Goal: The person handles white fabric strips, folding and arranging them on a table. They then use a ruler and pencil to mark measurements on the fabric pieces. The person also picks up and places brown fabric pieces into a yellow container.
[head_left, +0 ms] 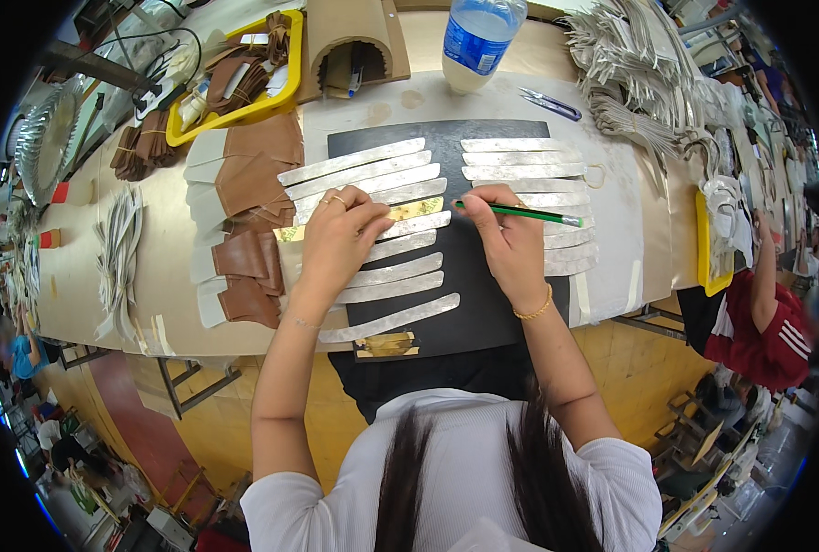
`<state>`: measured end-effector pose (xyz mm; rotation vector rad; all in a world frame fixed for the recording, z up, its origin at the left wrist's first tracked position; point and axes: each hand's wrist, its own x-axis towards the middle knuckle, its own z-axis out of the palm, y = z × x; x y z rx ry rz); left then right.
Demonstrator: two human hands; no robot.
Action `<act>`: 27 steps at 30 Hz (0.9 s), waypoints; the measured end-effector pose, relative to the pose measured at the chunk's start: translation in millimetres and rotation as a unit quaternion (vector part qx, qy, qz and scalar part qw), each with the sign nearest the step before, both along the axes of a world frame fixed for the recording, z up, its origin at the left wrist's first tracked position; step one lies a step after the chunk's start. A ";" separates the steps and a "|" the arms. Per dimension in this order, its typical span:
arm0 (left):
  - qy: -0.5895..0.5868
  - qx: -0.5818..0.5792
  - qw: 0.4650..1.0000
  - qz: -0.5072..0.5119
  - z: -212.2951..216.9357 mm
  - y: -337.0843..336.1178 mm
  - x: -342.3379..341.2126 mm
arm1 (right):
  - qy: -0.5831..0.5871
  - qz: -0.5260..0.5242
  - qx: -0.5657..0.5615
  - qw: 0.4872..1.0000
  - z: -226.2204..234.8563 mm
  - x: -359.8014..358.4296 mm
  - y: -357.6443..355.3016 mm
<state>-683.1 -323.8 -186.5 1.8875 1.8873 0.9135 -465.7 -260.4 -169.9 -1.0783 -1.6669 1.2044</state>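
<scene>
My left hand is over the left column of pale silvery strips, thumb and fingertips closed together on one strip. A yellow patterned strip shows just beyond the fingertips. My right hand grips a green and black pencil, its tip pointing left toward those strips. Under both columns lies a black board. The right column of similar strips runs beside my right hand, which hides part of it.
Brown leather pieces lie at the left, near a pale strip bundle. Farther back are a yellow tray, a bottle, thread snips and heaped pale strips. A co-worker in red is at the right.
</scene>
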 end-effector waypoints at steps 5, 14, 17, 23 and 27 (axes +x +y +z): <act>0.003 -0.007 1.000 0.002 2.1 0.7 -0.4 | -0.097 0.065 0.042 0.992 9.0 -24.5 7.1; 0.026 -0.030 0.999 0.000 3.5 4.3 0.6 | -0.209 0.099 0.160 0.960 -6.2 -53.0 13.7; 0.031 -0.031 0.999 0.002 4.3 4.4 1.3 | -0.229 0.099 0.177 0.952 -5.7 -55.7 13.3; 0.042 -0.030 0.999 0.007 3.3 4.7 1.9 | -0.265 0.100 0.199 0.938 -9.5 -57.0 13.7; 0.041 -0.026 0.999 0.003 4.7 4.6 1.6 | -0.207 0.105 0.185 0.955 -9.7 -53.4 11.9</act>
